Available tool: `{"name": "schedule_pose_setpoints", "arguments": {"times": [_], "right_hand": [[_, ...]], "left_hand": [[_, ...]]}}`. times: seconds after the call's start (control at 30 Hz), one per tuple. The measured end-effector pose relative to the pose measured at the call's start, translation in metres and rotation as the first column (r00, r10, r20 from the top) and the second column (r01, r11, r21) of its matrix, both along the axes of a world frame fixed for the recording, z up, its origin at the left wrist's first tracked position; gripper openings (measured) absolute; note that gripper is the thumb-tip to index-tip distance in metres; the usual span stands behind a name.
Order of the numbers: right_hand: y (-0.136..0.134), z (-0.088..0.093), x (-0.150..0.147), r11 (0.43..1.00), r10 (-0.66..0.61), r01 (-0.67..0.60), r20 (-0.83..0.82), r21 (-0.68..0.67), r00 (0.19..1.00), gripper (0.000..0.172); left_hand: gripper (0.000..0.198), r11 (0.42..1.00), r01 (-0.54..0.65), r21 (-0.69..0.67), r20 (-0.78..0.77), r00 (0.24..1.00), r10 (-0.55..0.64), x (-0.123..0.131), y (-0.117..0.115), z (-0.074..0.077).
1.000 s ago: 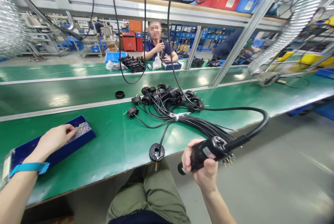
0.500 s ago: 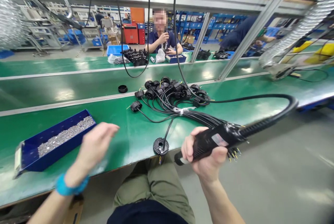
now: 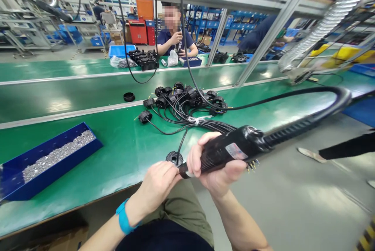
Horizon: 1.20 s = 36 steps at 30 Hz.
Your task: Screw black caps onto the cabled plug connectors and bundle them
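My right hand (image 3: 218, 167) is wrapped round a black electric screwdriver (image 3: 231, 147), its tip pointing left and its thick cord looping off to the right. At that tip my left hand (image 3: 159, 178), with a blue wristband, is closed in a pinch; whatever its fingers hold is too small or hidden to name. Just behind the fingertips lies a round black cable-end cover (image 3: 174, 158) at the table edge, partly covered by the hand. A black cable runs from it to a tied bundle of cables (image 3: 202, 121) with several black round connectors (image 3: 187, 97).
A blue bin (image 3: 55, 161) of small metal parts stands on the green table (image 3: 117, 141) at left. A black ring (image 3: 129, 97) lies near the rail. Across the bench sits a co-worker (image 3: 175, 40). A metal post (image 3: 263, 28) slants at right.
My left hand has moved right from beside the blue bin to the screwdriver's tip, its fingers now pinched there. My right hand still holds the screwdriver, and the view has shifted slightly.
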State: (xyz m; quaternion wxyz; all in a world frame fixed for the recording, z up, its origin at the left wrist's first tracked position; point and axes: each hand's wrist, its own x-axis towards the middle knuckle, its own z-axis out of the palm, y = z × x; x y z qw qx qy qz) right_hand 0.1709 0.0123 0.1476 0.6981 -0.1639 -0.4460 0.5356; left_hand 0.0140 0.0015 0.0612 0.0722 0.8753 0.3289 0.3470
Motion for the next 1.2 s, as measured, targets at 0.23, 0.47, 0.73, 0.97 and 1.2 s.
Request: {"name": "schedule_pose_setpoints", "arguments": {"times": [0.23, 0.47, 0.73, 0.97, 1.2], "right_hand": [[0.0, -0.006, -0.001, 1.0, 0.013, -0.014, 0.01, 0.023, 1.0, 0.057], [0.003, -0.012, 0.0, 0.999, 0.002, -0.004, 0.044, 0.051, 0.999, 0.057], [0.009, -0.021, 0.001, 0.996, -0.041, 0.035, 0.085, 0.077, 0.996, 0.055], [0.012, -0.037, -0.001, 0.996, -0.042, 0.032, 0.124, 0.085, 0.991, 0.051], [0.019, -0.041, 0.001, 0.993, -0.061, 0.043, 0.165, 0.113, 0.984, 0.051]], "left_hand": [[0.017, 1.0, 0.026, 0.011, -0.036, 0.999, -0.025, -0.001, 0.003, -0.004], [0.017, 0.997, 0.041, 0.065, 0.039, 0.998, -0.044, 0.005, 0.014, -0.006], [0.004, 0.995, 0.079, 0.061, 0.098, 0.992, -0.085, 0.005, 0.03, -0.008], [0.018, 0.993, 0.11, 0.053, -0.012, 0.994, -0.11, 0.004, 0.043, -0.021], [0.011, 0.987, 0.141, -0.073, 0.022, 0.99, -0.14, 0.007, 0.045, -0.025]]}}
